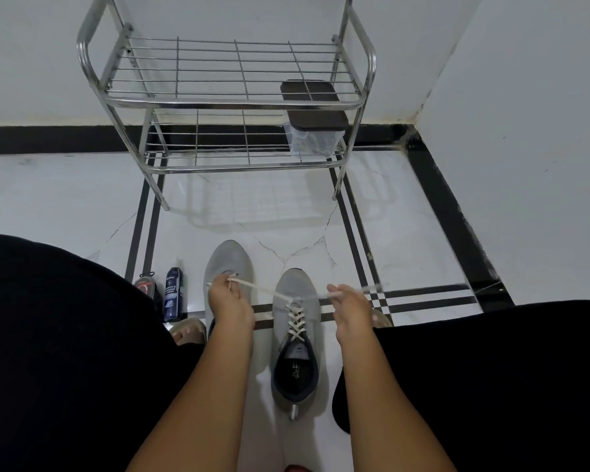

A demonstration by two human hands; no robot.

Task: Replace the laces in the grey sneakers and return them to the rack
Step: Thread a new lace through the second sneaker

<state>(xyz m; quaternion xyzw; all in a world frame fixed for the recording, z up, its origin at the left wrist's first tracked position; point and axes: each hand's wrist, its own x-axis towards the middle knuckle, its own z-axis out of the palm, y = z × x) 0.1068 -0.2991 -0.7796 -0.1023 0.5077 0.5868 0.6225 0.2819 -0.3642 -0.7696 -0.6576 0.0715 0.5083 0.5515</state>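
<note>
Two grey sneakers stand side by side on the white floor between my knees. The right sneaker (295, 338) has a cream lace (296, 320) crossed through its eyelets. My left hand (229, 301) grips one end of that lace and holds it out to the left, over the left sneaker (229, 260). The other end is held out to the right by my right hand (349, 310). Both ends are taut. My left forearm hides the rear half of the left sneaker. The steel shoe rack (232, 103) stands ahead against the wall.
A clear plastic box with a dark lid (312, 120) sits on the rack's lower shelf at the right. A dark blue bottle (173, 292) and a small round tin (144, 286) stand on the floor left of the sneakers. My black-clothed legs flank both sides.
</note>
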